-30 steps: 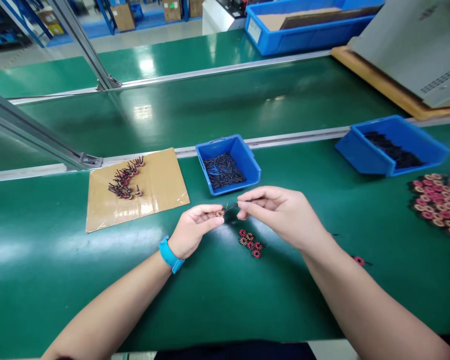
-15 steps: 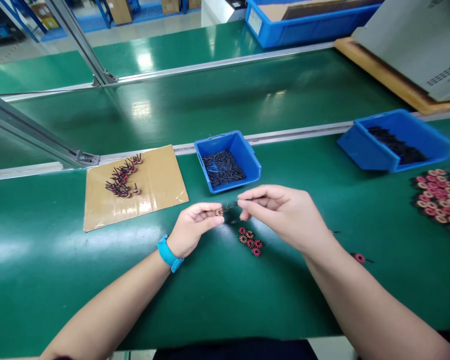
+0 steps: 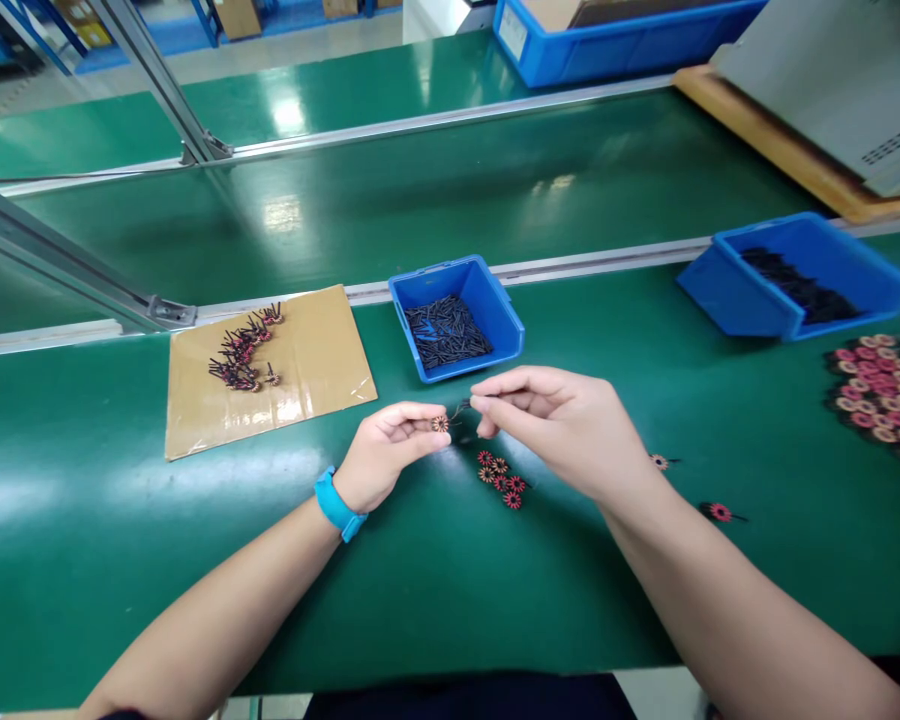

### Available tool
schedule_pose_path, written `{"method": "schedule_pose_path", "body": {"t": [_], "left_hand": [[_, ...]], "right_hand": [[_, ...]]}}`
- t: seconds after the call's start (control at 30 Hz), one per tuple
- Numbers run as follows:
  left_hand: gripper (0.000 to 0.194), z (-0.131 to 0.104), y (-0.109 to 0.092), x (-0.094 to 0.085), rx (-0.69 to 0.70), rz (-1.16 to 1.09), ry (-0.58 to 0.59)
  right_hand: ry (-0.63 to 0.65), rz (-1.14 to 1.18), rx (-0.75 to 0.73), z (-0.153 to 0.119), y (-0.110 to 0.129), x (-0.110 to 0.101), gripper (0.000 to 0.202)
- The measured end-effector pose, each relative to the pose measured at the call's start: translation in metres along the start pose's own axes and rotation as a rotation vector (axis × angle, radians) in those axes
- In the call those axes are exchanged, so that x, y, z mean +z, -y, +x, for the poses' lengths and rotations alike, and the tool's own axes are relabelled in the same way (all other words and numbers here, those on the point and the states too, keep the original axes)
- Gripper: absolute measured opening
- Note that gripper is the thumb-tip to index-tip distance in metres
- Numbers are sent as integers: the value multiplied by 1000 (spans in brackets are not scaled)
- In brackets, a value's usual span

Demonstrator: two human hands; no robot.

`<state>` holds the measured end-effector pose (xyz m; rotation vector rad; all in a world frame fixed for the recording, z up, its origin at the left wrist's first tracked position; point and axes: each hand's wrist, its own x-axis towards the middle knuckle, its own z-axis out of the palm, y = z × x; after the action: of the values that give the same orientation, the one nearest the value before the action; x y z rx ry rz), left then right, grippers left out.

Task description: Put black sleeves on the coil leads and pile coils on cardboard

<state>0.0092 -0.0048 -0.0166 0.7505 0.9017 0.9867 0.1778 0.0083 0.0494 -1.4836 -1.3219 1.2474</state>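
Between the thumb and fingers of my left hand (image 3: 397, 440) is a small copper-coloured wound ring coil (image 3: 440, 424), its thin leads pointing right. My right hand (image 3: 555, 425) pinches a short black sleeve (image 3: 465, 403) at the lead ends; how far it sits over the wire is too small to tell. Just below my hands several red and copper coils (image 3: 501, 483) lie in a cluster on the green table. Behind them stands a blue bin (image 3: 511, 350) holding many short black sleeves (image 3: 454, 335).
A cardboard sheet (image 3: 322, 350) at left carries coils with black-sleeved leads (image 3: 240, 355). Another blue bin (image 3: 750, 305) with black pieces stands at right, beside many piled coils (image 3: 877, 390). Two loose coils, one red (image 3: 720, 512), lie by my right forearm. A metal rail (image 3: 585, 262) runs behind.
My right hand has shifted slightly left, bringing the black sleeve closer to the coil. The left hand keeps its hold. The whole view has tilted a little.
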Motion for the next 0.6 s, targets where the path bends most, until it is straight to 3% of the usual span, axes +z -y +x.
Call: {"method": "schedule_pose_path", "body": {"t": [0.33,0.6], "left_hand": [[29,-1,0,0,-4,-2,12],[29,-1,-2,1,-44,-38,17]], "right_hand": [[29,-19,-3,0,0,-2,9],[133,-37,4,-1,1,-7,9]]}}
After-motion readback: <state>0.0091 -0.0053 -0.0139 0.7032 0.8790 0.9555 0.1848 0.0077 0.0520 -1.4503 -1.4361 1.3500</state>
